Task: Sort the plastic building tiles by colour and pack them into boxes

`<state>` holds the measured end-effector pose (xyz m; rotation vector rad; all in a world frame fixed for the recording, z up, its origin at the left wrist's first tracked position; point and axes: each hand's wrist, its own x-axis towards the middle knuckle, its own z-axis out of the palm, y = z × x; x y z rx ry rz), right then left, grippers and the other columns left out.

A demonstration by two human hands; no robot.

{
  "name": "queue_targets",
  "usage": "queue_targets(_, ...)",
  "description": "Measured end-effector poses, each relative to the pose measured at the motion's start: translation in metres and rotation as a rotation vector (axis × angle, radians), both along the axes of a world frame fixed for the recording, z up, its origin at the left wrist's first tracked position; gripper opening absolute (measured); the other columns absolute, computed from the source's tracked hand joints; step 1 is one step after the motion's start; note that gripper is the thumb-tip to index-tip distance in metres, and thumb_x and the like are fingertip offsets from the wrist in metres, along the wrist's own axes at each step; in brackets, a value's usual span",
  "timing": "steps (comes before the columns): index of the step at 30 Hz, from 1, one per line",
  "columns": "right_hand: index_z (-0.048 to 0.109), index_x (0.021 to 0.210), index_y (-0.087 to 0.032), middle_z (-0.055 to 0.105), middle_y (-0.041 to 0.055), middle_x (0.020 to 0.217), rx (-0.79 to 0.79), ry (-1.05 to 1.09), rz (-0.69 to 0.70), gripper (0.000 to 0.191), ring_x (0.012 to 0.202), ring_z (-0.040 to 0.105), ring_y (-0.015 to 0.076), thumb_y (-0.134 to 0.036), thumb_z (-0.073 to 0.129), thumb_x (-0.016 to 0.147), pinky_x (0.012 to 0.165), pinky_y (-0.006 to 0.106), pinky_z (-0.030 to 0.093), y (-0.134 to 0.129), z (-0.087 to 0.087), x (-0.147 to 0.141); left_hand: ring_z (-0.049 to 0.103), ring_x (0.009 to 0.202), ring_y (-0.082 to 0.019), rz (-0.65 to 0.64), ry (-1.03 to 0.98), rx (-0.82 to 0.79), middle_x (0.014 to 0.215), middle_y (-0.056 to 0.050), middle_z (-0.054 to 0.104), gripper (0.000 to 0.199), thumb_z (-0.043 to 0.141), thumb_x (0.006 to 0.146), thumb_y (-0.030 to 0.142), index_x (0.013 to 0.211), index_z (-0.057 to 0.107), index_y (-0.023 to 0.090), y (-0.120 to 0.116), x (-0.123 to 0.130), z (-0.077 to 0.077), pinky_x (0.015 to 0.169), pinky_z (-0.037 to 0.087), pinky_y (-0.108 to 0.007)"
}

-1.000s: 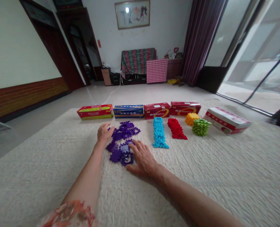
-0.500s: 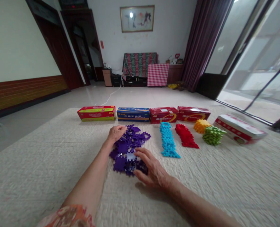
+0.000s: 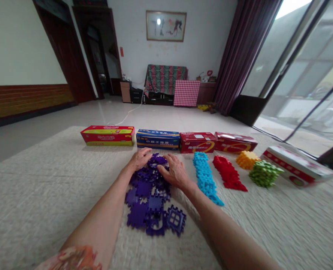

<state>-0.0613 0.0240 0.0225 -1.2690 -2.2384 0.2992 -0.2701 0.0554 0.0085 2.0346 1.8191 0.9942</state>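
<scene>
Purple interlocking plastic pieces (image 3: 144,187) lie in a loose, overlapping pile on the pale quilted cover. At the pile's far left edge rests my left hand (image 3: 140,158), fingers bent and close together; whether they pinch a piece is hidden. My right hand (image 3: 175,170) touches the far right side of the pile, its thumb and fingers apart. A purple piece with a window pattern (image 3: 175,220) lies at the near right. To the right are a row of light blue pieces (image 3: 205,176), a red row (image 3: 228,172), a yellow stack (image 3: 247,160) and a green stack (image 3: 264,173).
Along the far side stand a red and yellow box (image 3: 108,135), a blue box (image 3: 157,139) and two red boxes (image 3: 197,142) (image 3: 235,142). A white and red box (image 3: 297,165) sits at the right. The pale cover (image 3: 42,195) extends around the pieces.
My right hand has moved away from me, from the near pieces to the far right of the pile, uncovering the window piece. The view has shifted slightly. My left hand stays at the far left edge.
</scene>
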Motion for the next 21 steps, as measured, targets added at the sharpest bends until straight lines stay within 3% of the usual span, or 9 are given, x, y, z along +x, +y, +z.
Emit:
queue_targets(7,0.065,0.111,-0.019,0.066,0.0114,0.117,0.025,0.014,0.085,0.032,0.111,0.057,0.0255,-0.040,0.053,0.091,0.097,0.042,0.040,-0.002,-0.008,-0.004,0.060,0.115,-0.020,-0.198,-0.064,-0.083,0.120,-0.006,0.069,0.041,0.047,0.080,0.031,0.112,0.070,0.017,0.002,0.001,-0.005,0.105,0.041,-0.030)
queue_targets(16,0.070,0.099,-0.017,0.070,0.0092,0.100,-0.029,0.015,0.173,0.026,0.095,0.062,0.0201,-0.034,0.061,0.082,0.088,0.030,0.043,-0.006,-0.002,0.000,0.066,0.091,-0.022,-0.224,-0.233,-0.378,0.099,-0.005,0.075,0.042,0.062,0.067,0.033,0.103,0.074,0.015,-0.013,-0.012,0.022,0.085,0.049,-0.029)
queue_targets(21,0.072,0.096,-0.019,0.070,0.0089,0.097,-0.121,-0.106,0.183,0.036,0.089,0.062,0.0207,-0.049,0.062,0.079,0.080,0.030,0.044,-0.010,0.016,0.000,0.065,0.073,-0.018,-0.296,-0.273,-0.516,0.081,-0.001,0.074,0.034,0.068,0.064,0.033,0.093,0.076,0.017,-0.017,-0.012,0.033,0.072,0.048,-0.027)
